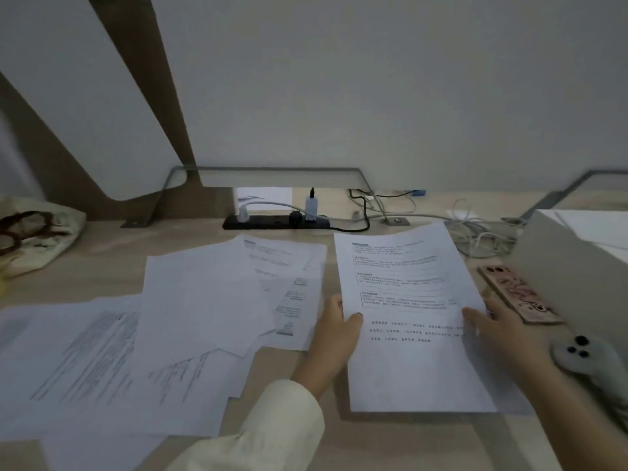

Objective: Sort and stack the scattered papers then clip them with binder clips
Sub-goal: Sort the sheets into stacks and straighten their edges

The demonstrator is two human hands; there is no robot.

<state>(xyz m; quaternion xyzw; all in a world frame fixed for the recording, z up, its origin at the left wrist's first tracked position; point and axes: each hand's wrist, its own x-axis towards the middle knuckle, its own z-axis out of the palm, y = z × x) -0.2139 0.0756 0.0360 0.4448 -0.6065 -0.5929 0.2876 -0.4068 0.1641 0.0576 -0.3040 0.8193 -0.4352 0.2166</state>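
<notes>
item: sheets, print up, at the right of the table beside the loose papers; left hand and right hand each pinch one side edge; handling: keep grip light, square edges level, then lay as the stack's base.

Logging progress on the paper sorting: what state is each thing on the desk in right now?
printed sheet: held at both side edges
left hand: grips its left edge, thumb on top
right hand: holds its right edge
scattered papers: loose, overlapping, unclipped
power strip: several plugs in
phone: lying flat, patterned case up
</notes>
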